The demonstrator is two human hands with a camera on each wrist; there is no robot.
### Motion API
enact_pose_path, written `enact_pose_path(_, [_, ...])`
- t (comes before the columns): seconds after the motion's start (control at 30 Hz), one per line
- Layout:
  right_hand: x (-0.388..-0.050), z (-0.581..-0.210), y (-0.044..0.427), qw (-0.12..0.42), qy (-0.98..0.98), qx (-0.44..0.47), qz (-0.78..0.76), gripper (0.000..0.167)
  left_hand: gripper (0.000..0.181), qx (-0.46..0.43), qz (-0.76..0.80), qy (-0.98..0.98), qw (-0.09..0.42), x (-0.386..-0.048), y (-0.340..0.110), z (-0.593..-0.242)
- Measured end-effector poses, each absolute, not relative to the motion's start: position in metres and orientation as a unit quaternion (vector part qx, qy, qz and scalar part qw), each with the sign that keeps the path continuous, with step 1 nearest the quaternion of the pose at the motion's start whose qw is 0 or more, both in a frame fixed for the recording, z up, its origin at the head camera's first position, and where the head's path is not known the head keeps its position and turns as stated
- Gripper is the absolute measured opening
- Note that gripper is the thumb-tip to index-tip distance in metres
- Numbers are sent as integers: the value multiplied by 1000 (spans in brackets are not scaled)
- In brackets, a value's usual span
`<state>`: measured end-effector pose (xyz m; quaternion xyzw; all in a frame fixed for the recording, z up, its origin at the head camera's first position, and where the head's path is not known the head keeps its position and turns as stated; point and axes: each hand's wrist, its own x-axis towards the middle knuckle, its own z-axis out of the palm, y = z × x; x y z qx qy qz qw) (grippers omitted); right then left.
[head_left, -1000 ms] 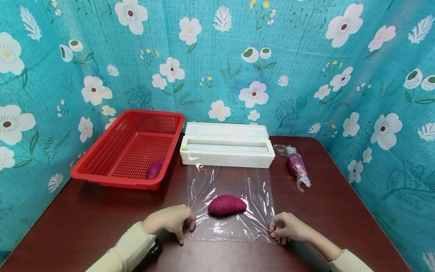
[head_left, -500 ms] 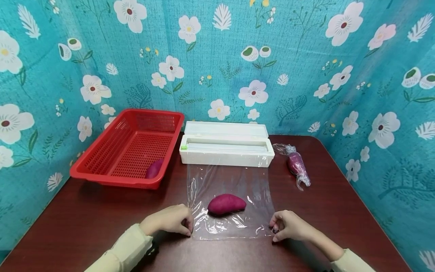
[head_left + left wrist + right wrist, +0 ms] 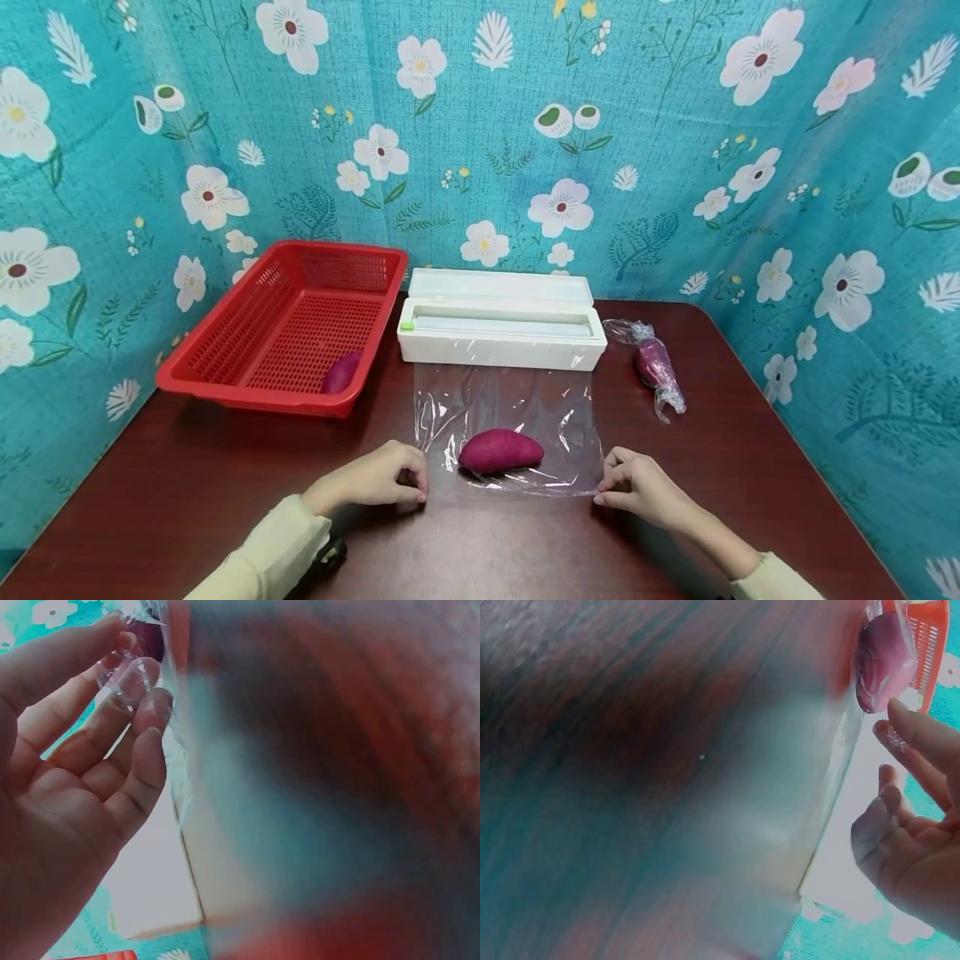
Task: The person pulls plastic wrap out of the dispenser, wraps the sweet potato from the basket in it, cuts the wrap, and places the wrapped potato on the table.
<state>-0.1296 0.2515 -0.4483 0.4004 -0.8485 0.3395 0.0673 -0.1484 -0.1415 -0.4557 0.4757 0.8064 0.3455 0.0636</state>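
Landmark: the white cling film dispenser (image 3: 502,343), lid tipped open toward the back. From its front edge a sheet of clear cling film (image 3: 567,433) runs toward the person, uncut as far as I can see; staying joined there would anchor the far end, I judge.

Purple sweet potato (image 3: 500,451): lying on the film in front of the dispenser, crosswise, its length roughly parallel to the box, which should suit rolling.

Left hand (image 3: 386,477) and right hand (image 3: 641,486): farther in front of the dispenser, each pinching a near corner of the film between thumb and fingers. Gripping both corners probably keeps the edge spread and even.

Left of the dispenser: red plastic basket (image 3: 255,398) with another sweet potato (image 3: 341,372) in it, presumably the supply. Right of the dispenser: a film-wrapped sweet potato (image 3: 658,364), ends twisted, apparently set aside as finished. All stand on the dark worktop (image 3: 495,554).
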Motion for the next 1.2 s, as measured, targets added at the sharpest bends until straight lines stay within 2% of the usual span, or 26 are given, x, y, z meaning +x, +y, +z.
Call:
enact_pose_path(0.1, [-131, -447, 251, 78, -841, 414, 340, 16, 9, 464, 368, 803, 67, -148, -142, -456])
enact_pose_path(0.27, [-136, -446, 251, 53, -812, 446, 373, 16, 9, 435, 390, 807, 85, -147, -143, -457])
enact_pose_path(0.57, [-137, -446, 252, -69, -766, 432, 471, 16, 11, 400, 416, 808, 114, -147, -145, -457])
enact_pose_path(0.73, [-138, -445, 254, -101, -766, 405, 490, 15, 9, 392, 420, 809, 123, -147, -146, -458])
enact_pose_path(1.03, [-145, -454, 258, -108, -769, 407, 481, 12, 7, 398, 455, 782, 152, -139, -143, -434])
enact_pose_path(1.1, [-143, -451, 255, -100, -775, 405, 475, 9, 8, 400, 455, 782, 148, -139, -142, -433])
enact_pose_path(1.2, [-141, -440, 247, -76, -780, 408, 468, 12, 11, 394, 456, 787, 133, -143, -143, -443])
